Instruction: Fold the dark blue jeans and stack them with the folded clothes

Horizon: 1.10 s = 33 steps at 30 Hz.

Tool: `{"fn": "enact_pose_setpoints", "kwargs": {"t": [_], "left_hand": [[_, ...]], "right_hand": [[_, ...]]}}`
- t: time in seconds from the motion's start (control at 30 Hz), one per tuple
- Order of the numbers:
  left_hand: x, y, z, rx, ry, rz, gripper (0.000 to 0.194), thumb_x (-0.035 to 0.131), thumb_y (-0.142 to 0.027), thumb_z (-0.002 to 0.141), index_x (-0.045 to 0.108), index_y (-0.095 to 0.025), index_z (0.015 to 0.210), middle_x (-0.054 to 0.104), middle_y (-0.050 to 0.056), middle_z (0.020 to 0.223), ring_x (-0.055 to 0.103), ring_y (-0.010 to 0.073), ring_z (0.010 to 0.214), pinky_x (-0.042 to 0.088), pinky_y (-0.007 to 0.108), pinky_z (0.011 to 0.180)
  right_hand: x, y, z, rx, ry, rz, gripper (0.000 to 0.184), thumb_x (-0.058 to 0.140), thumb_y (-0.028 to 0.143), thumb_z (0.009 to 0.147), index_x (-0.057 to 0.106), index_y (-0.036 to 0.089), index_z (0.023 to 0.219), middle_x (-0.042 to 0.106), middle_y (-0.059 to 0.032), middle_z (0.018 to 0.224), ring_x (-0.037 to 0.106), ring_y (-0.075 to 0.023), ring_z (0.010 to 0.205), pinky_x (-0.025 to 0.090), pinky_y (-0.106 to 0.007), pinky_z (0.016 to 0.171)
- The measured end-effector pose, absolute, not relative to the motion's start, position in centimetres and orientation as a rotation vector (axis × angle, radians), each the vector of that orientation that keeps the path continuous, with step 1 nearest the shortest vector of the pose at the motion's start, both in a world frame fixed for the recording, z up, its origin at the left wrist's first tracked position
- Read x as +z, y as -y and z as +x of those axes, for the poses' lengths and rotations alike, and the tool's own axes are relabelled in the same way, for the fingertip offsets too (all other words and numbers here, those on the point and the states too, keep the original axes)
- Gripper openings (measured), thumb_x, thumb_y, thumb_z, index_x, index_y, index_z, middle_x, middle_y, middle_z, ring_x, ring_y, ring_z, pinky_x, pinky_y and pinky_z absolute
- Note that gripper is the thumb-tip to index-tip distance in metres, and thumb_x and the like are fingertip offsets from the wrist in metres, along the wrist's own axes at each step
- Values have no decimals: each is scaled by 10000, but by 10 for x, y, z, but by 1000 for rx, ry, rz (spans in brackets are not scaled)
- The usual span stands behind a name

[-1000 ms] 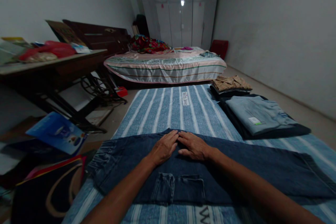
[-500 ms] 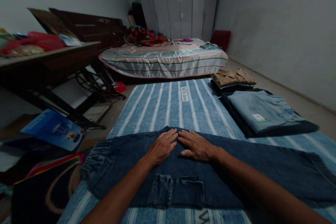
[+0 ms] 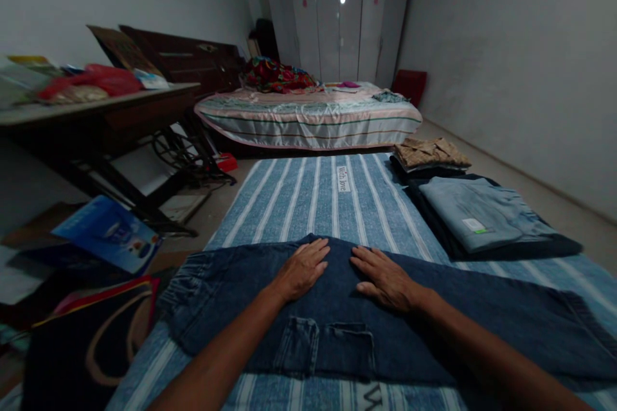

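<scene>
Dark blue denim trousers (image 3: pixel 231 308) lie folded lengthwise across the bed in front of me, the gathered waistband at the left and the leg ends at the right. A patch pocket with visible seams shows near their lower edge. My left hand (image 3: pixel 303 270) rests flat on the denim close to its upper edge, fingers stretched out. A short gap to the right, my right hand (image 3: pixel 385 279) also lies flat on the cloth, thumb apart from the fingers. Neither hand grips anything. Beneath the trousers is a blue and white striped sheet (image 3: pixel 289 205).
Folded light blue jeans (image 3: pixel 482 209) lie on darker garments at the right, with a folded tan patterned garment (image 3: pixel 431 153) behind. On the left stand a sewing machine table (image 3: pixel 168 93) and a blue box (image 3: pixel 108 231). Another bed (image 3: pixel 308 119) is farther back.
My right hand has slid to the right over the denim, widening the gap between my hands. The left hand stays at nearly the same spot. The view has tilted slightly up.
</scene>
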<state>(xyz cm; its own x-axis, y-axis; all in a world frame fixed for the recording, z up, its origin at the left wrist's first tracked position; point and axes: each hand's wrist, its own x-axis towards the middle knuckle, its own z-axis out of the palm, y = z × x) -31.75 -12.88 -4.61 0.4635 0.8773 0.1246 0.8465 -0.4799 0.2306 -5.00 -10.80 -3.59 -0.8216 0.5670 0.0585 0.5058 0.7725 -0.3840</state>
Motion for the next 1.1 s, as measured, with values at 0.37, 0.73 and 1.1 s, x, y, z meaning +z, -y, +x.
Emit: {"fn": "enact_pose_setpoints", "kwargs": {"t": [0.37, 0.73, 1.1], "left_hand": [[-45, 125, -318, 311, -1537, 2585, 411, 396, -275, 935, 485, -161, 1320, 439, 110, 1431, 375, 209, 1341, 338, 433, 1095], [-35, 123, -308, 382, -1526, 2647, 375, 426, -277, 925, 521, -173, 1272, 478, 116, 1400, 417, 215, 1311, 361, 432, 1078], [-30, 116, -280, 54, -1352, 2615, 541, 421, -396, 938, 341, -159, 1417, 279, 125, 1513, 211, 236, 1411, 211, 469, 1135]], "right_hand": [[-41, 115, -27, 514, 2727, -976, 717, 289, 609, 931, 344, 104, 1436, 273, -157, 1502, 201, -262, 1403, 164, -486, 1150], [-33, 121, -30, 531, 2706, -965, 714, 305, 608, 927, 356, 106, 1431, 280, -156, 1499, 214, -257, 1400, 169, -476, 1152], [-55, 116, -36, 454, 2759, -886, 690, 322, 589, 932, 311, 139, 1455, 245, -140, 1510, 187, -270, 1405, 196, -508, 1139]]}}
